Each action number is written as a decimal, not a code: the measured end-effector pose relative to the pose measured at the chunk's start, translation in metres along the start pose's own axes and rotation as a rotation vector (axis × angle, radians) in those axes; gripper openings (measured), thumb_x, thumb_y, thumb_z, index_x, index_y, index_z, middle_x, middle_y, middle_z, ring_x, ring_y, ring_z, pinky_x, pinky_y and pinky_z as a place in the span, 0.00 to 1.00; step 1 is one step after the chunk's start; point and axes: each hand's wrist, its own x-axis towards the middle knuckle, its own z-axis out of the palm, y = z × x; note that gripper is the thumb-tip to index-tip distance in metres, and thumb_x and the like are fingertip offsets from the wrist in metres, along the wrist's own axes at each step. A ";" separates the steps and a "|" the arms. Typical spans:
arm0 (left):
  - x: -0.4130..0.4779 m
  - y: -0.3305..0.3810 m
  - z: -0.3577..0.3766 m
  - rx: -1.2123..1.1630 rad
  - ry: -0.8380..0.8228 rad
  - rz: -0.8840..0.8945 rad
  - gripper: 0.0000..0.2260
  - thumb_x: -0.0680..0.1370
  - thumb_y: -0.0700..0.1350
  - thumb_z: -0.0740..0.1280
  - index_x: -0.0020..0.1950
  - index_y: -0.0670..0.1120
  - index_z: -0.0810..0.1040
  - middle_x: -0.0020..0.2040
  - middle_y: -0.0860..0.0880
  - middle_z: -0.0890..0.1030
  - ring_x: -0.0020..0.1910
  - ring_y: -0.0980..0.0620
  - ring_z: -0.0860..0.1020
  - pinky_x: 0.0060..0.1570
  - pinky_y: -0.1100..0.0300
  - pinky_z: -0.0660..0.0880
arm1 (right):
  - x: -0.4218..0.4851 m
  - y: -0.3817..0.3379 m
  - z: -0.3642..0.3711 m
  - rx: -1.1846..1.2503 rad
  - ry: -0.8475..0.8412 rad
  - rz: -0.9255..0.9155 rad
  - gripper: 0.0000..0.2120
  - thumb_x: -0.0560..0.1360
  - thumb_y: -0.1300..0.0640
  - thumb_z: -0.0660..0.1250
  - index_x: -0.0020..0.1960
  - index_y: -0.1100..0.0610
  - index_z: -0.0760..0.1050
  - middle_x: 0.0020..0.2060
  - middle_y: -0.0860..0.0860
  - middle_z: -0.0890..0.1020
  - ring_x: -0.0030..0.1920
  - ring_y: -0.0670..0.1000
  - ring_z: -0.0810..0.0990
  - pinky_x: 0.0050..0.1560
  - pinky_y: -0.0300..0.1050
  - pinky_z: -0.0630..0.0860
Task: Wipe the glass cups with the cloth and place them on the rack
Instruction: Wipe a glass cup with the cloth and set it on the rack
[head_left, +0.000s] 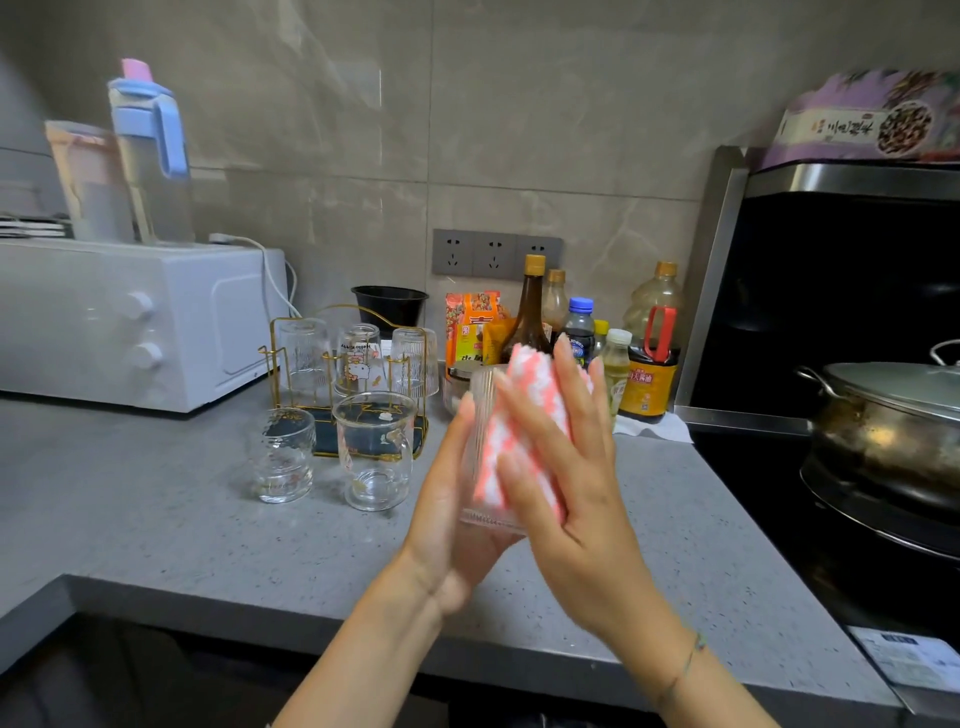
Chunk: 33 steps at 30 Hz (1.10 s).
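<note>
Cup (480, 441) half hidden by cloth (525, 410), left hand (448, 519) gripping it, right hand (566, 483) pressing flat

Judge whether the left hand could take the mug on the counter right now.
Probably not: the left hand holds the ribbed cup, so its grip is taken. The path to the mug looks free, though.

- Cloth (524, 436), under the fingers (569, 364) of the right hand (566, 467): pink and white check.
- Glass cup (480, 410), beside those fingers: clear, finely ribbed.
- Counter (208, 519), below the fingers: grey, speckled.
- Rack (291, 332), left of the fingertips: gold wire.
- Printed cup (358, 364), left of the fingertips: clear, with a white and red cartoon cat.
- Bottle (530, 317), just beyond the fingertips: dark brown, gold cap.
</note>
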 end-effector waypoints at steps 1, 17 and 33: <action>-0.001 -0.002 -0.002 0.026 0.019 -0.008 0.24 0.80 0.62 0.54 0.65 0.51 0.78 0.65 0.46 0.79 0.62 0.49 0.78 0.56 0.53 0.77 | 0.005 0.002 -0.002 0.011 0.006 0.018 0.22 0.79 0.41 0.55 0.72 0.41 0.63 0.77 0.40 0.50 0.77 0.47 0.40 0.74 0.37 0.42; -0.003 -0.005 -0.001 -0.033 0.050 0.061 0.24 0.76 0.63 0.57 0.54 0.51 0.85 0.59 0.47 0.82 0.57 0.51 0.81 0.54 0.57 0.79 | -0.017 0.003 0.013 -0.013 -0.066 0.000 0.23 0.80 0.43 0.53 0.74 0.41 0.59 0.77 0.42 0.51 0.77 0.50 0.43 0.74 0.37 0.43; -0.003 -0.009 -0.005 -0.049 0.011 -0.103 0.26 0.78 0.64 0.54 0.65 0.50 0.79 0.65 0.46 0.78 0.63 0.49 0.78 0.59 0.53 0.77 | 0.001 0.007 -0.002 0.028 0.008 0.038 0.21 0.79 0.40 0.53 0.71 0.40 0.63 0.77 0.40 0.51 0.77 0.48 0.42 0.75 0.40 0.44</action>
